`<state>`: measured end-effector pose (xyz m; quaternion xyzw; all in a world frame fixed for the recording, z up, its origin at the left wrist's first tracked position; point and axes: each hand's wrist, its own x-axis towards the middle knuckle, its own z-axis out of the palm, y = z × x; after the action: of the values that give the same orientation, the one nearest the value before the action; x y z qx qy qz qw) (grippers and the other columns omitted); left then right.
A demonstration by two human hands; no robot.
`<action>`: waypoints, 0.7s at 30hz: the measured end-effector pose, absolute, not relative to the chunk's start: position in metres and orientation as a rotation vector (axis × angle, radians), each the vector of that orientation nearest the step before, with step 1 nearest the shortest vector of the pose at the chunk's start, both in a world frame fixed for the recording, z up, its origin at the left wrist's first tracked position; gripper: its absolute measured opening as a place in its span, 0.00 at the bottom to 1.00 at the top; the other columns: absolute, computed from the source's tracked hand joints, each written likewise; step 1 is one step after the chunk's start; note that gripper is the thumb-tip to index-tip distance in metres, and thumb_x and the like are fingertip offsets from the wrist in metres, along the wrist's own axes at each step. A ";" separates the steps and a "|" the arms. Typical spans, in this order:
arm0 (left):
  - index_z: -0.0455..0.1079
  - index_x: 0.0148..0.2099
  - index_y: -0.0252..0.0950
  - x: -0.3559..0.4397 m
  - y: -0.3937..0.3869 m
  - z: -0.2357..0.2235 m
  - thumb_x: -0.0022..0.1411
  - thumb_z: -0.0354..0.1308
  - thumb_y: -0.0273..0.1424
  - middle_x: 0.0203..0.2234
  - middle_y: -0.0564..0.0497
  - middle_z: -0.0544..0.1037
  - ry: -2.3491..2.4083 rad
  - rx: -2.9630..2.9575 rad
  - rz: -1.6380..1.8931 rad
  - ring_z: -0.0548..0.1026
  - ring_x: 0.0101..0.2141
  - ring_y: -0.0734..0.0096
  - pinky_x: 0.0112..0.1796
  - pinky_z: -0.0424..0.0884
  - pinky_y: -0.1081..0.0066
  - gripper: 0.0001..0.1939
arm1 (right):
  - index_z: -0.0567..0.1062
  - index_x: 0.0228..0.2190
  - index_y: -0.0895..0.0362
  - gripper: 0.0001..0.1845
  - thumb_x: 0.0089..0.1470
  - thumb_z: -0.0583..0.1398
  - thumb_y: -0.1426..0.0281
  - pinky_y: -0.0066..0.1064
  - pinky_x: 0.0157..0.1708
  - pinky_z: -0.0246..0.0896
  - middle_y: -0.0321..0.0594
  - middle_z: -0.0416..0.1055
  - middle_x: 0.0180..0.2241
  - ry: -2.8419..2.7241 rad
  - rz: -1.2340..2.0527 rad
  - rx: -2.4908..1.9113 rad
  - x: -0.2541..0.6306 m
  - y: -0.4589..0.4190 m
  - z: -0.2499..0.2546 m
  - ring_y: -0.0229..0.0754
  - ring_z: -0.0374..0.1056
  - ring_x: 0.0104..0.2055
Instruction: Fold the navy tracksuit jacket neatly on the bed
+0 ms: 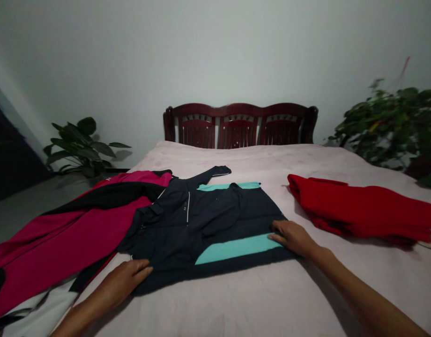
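On the pink-sheeted bed [257, 161], a navy jacket [187, 224] with teal bands lies spread flat; it looks soft and light, best taken by its edges. The left hand [120, 281] and right hand [293, 238] rest open on those edges, gripping nothing.

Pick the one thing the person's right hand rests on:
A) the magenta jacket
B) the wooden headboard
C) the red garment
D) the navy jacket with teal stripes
D. The right hand lies flat on the edge of the navy jacket, its fingers just above the teal stripe and apart from the red garment.
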<state>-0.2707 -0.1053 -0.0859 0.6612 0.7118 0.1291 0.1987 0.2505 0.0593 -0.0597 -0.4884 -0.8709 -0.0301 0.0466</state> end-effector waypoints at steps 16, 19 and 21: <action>0.67 0.58 0.39 -0.224 -0.068 -0.085 0.67 0.47 0.43 0.52 0.42 0.78 2.195 1.771 0.280 0.75 0.53 0.54 0.48 0.67 0.64 0.23 | 0.57 0.66 0.48 0.31 0.65 0.49 0.55 0.55 0.65 0.45 0.44 0.53 0.68 -2.704 0.113 -1.201 0.198 0.010 -0.100 0.51 0.49 0.69; 0.67 0.59 0.39 -0.229 -0.076 -0.091 0.68 0.45 0.43 0.52 0.42 0.78 2.227 1.726 0.282 0.75 0.53 0.53 0.48 0.68 0.62 0.24 | 0.65 0.62 0.53 0.28 0.65 0.49 0.58 0.55 0.62 0.52 0.48 0.60 0.65 -2.630 0.013 -1.474 0.229 0.034 -0.088 0.54 0.57 0.66; 0.65 0.61 0.39 -0.227 -0.080 -0.089 0.67 0.46 0.44 0.52 0.42 0.78 2.244 1.695 0.263 0.75 0.52 0.50 0.47 0.69 0.60 0.25 | 0.74 0.54 0.57 0.24 0.65 0.49 0.61 0.52 0.55 0.60 0.51 0.71 0.56 -2.600 -0.015 -1.654 0.230 0.049 -0.070 0.56 0.67 0.58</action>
<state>-0.2268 -0.0801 -0.0893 0.5927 0.7844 0.0918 0.1581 0.2295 0.0494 -0.0701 -0.5365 -0.8433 -0.0048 0.0298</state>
